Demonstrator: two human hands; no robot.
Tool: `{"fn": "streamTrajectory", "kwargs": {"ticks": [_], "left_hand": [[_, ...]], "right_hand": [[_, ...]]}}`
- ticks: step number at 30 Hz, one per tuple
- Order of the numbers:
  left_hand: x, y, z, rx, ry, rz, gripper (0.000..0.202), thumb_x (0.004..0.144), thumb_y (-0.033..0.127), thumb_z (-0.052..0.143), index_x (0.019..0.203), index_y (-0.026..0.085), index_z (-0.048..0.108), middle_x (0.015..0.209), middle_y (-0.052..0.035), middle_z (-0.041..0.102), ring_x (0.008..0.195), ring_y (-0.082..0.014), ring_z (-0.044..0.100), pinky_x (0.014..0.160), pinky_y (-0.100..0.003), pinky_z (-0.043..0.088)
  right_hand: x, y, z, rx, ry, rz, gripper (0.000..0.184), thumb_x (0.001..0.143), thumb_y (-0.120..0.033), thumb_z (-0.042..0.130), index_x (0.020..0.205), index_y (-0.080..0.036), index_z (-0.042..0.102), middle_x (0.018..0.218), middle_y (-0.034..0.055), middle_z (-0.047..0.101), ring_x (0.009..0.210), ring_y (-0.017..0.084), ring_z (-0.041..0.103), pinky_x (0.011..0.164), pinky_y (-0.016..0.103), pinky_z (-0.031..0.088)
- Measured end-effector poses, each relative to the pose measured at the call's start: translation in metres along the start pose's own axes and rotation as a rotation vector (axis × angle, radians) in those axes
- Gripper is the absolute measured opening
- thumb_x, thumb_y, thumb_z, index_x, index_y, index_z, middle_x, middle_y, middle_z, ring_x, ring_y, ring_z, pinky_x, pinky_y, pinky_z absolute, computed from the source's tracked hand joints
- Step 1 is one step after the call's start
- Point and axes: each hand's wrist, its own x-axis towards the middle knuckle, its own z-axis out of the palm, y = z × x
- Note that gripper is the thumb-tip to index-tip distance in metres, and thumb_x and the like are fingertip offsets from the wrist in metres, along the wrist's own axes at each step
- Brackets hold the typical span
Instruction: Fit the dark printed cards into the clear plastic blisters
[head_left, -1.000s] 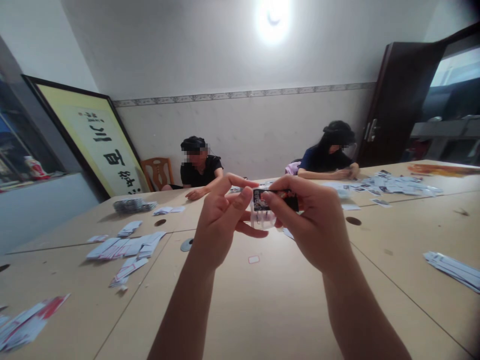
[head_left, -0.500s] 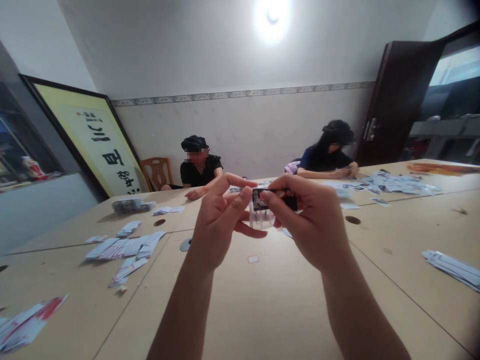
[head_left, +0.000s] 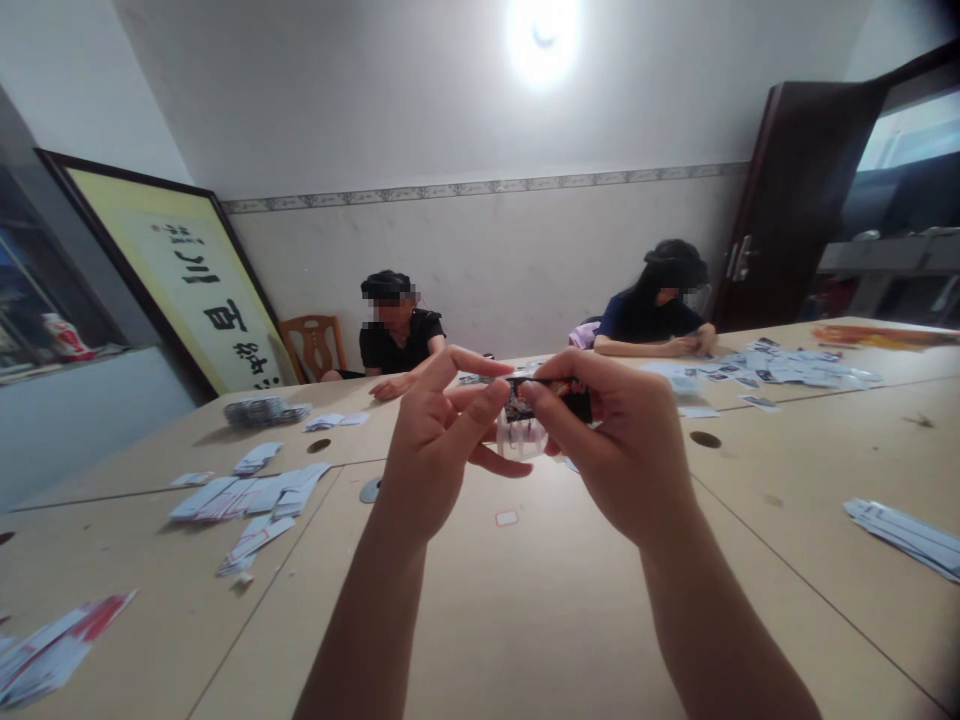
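Note:
Above the middle of the table I hold a small clear plastic box [head_left: 523, 440] with a few thin dark shapes inside, too small to make out. Across its upper part lies a black printed label [head_left: 561, 400] with coloured print. My left hand [head_left: 442, 430] grips the box from the left, thumb and fingers around its edge. On the right, my right hand [head_left: 619, 430] pinches the label against the box, its thumb lying over the print. Whether the label is stuck down cannot be told. A small white sticker with a red border [head_left: 507, 518] lies on the table below my hands.
Paper slips [head_left: 244, 497] lie in stacks on the left of the table [head_left: 525, 620]. A bundle of slips [head_left: 904, 537] is at the right edge. Two people sit across, and many small packets [head_left: 795, 365] are spread near the one on the right. Round cable holes [head_left: 705, 439] dot the tabletop.
Very little differs. My left thumb has shifted slightly to the right along the label, and the label's right end has tilted slightly; both hands keep their hold.

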Motion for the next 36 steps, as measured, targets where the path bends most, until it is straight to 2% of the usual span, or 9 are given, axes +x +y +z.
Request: {"fn": "streamTrajectory", "kwargs": {"ticks": [3,11,16,24,32,36], "left_hand": [[0.0,0.0002,-0.0002,0.005,0.012,0.002,0.026,0.086,0.039,0.074,0.097,0.02,0.059,0.067,0.0055,0.063,0.056,-0.0119,0.068,0.049,-0.026,0.066],[0.0005,-0.0031,-0.001,0.019,-0.003,0.023,0.027,0.087,0.04,0.072,0.099,0.021,0.058,0.072,0.0028,0.067,0.06,-0.0146,0.072,0.05,-0.025,0.066],[0.0018,-0.0005,-0.0005,-0.005,0.01,-0.001,0.026,0.088,0.042,0.071,0.097,0.021,0.059,0.066,0.0062,0.061,0.055,-0.0138,0.071,0.049,-0.026,0.066],[0.0015,-0.0007,-0.0012,-0.008,0.02,-0.015,0.027,0.087,0.043,0.072,0.097,0.021,0.059,0.065,0.0065,0.058,0.053,-0.0128,0.069,0.049,-0.027,0.065],[0.0017,-0.0006,-0.0005,-0.012,0.009,0.007,0.027,0.086,0.043,0.073,0.096,0.021,0.059,0.066,0.0056,0.06,0.051,-0.0111,0.066,0.048,-0.027,0.065],[0.0014,-0.0007,-0.0005,-0.015,0.005,-0.003,0.026,0.088,0.042,0.071,0.096,0.021,0.059,0.067,0.0056,0.061,0.055,-0.0132,0.07,0.05,-0.027,0.066]], "right_hand": [[0.0004,-0.0003,0.0006,-0.004,0.003,-0.002,0.013,0.088,-0.02,0.065,0.075,-0.018,0.065,0.056,-0.0052,0.055,0.049,0.008,0.052,0.048,0.023,0.035],[0.0016,-0.0001,0.0009,-0.009,0.009,-0.005,0.013,0.087,-0.019,0.064,0.075,-0.018,0.064,0.056,-0.0053,0.055,0.048,0.008,0.051,0.048,0.023,0.035],[0.0005,-0.0002,0.0004,0.003,0.008,-0.01,0.013,0.087,-0.018,0.064,0.075,-0.018,0.065,0.057,-0.0057,0.052,0.05,0.008,0.051,0.049,0.023,0.036],[0.0006,-0.0007,-0.0009,0.022,-0.004,-0.001,0.013,0.088,-0.02,0.064,0.076,-0.018,0.065,0.057,-0.0055,0.05,0.049,0.008,0.05,0.048,0.022,0.036],[0.0012,0.0,0.0002,0.0,0.011,-0.017,0.013,0.088,-0.019,0.065,0.075,-0.018,0.065,0.058,-0.0056,0.049,0.049,0.007,0.048,0.048,0.023,0.036],[0.0006,-0.0004,-0.0007,0.013,0.001,-0.007,0.013,0.088,-0.02,0.065,0.075,-0.018,0.065,0.058,-0.0057,0.049,0.048,0.007,0.048,0.048,0.023,0.035]]}}
